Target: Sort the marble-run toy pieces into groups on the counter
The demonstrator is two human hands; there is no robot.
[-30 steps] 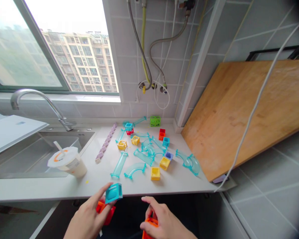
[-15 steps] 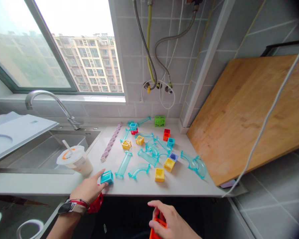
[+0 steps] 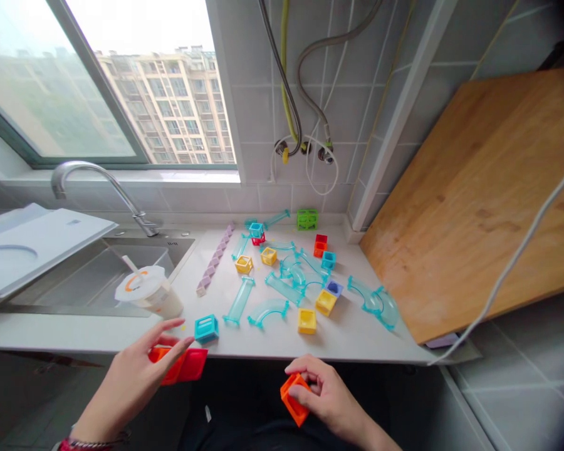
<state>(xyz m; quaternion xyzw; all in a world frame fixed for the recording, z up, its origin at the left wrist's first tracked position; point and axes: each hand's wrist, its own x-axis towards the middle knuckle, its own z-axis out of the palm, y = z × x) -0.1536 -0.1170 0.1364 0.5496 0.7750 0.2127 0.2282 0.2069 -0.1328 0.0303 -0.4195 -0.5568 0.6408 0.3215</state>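
Observation:
My right hand [image 3: 326,391] is closed round an orange cube block [image 3: 294,399] in front of the counter edge. My left hand [image 3: 145,357] has a joined pair of red and orange blocks [image 3: 183,366] at its palm, its lower fingers partly hidden. The index finger and thumb of that hand stretch out, apart from a teal cube block [image 3: 207,329] on the counter. Past the teal block lie a straight clear-teal track piece [image 3: 239,300] and a curved track piece [image 3: 269,311]. A yellow cube block [image 3: 307,321] sits near the front edge.
A lidded cup with a straw [image 3: 148,293] stands beside the sink [image 3: 181,250], close to my left hand. More blocks and tracks lie farther back, with a lilac strip [image 3: 216,260] at left. A wooden board [image 3: 489,207] leans at right, a white cable [image 3: 512,257] across it.
My left hand has let go of the teal block and drawn back, bringing the red and orange blocks into view. My right hand has risen slightly, showing more of its orange block.

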